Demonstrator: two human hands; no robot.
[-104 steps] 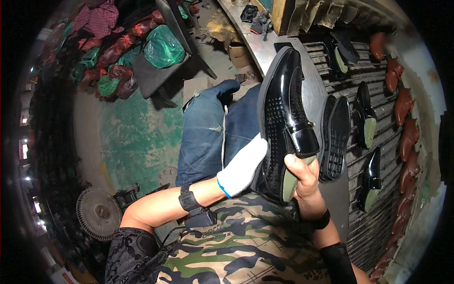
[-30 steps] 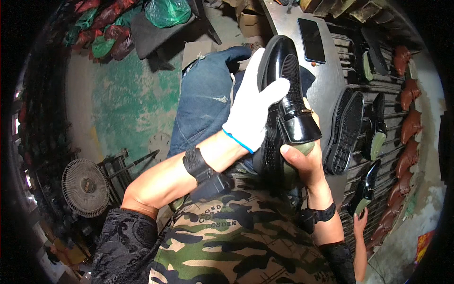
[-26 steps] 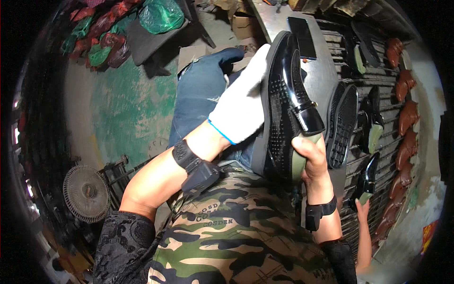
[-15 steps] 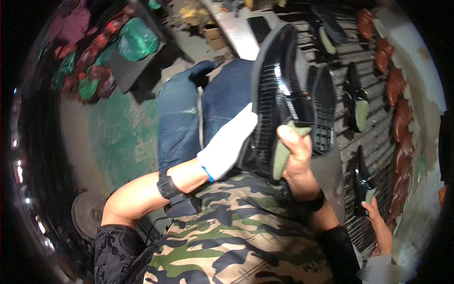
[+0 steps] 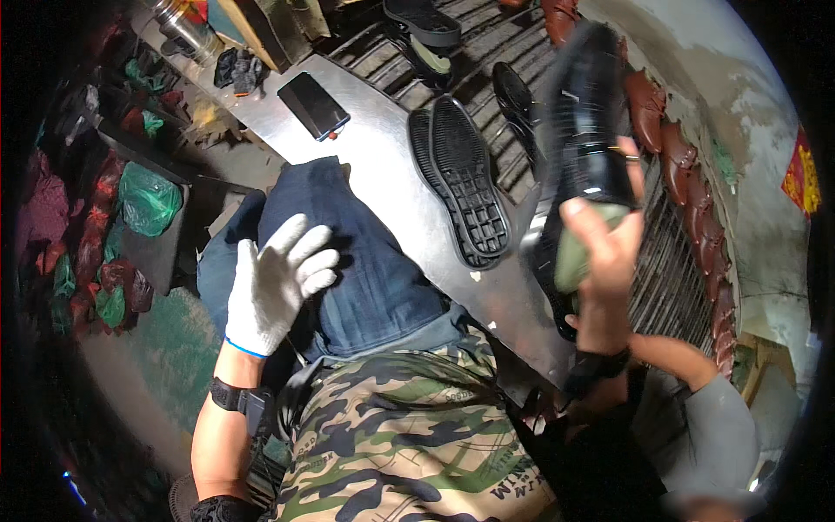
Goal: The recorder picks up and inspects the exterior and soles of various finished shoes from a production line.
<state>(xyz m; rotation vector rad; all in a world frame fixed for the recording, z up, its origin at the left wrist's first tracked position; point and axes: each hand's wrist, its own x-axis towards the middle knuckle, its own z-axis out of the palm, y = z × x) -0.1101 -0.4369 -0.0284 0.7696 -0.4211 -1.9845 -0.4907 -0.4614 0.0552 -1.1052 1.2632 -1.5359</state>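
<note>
My right hand (image 5: 600, 261) grips a glossy black shoe (image 5: 581, 130) by its green last, holding it up over the slatted rack at the right. My left hand (image 5: 277, 283), in a white knit glove, hangs open above my blue-jeaned knee (image 5: 365, 261), holding nothing. A pair of black rubber soles (image 5: 461, 178) lies tread-up on the metal bench (image 5: 383, 165) between the two hands. Another black shoe (image 5: 515, 96) rests behind the soles.
A dark phone (image 5: 313, 104) lies on the bench's far end. Brown shoe pieces (image 5: 687, 183) line the rack's right side. Another person's arm in a grey sleeve (image 5: 713, 409) reaches in at lower right. Green and red bags (image 5: 148, 200) sit on the floor at left.
My gloved left hand has let go of the shoe and dropped back over my knee. My right hand has carried the shoe to the right, over the rack.
</note>
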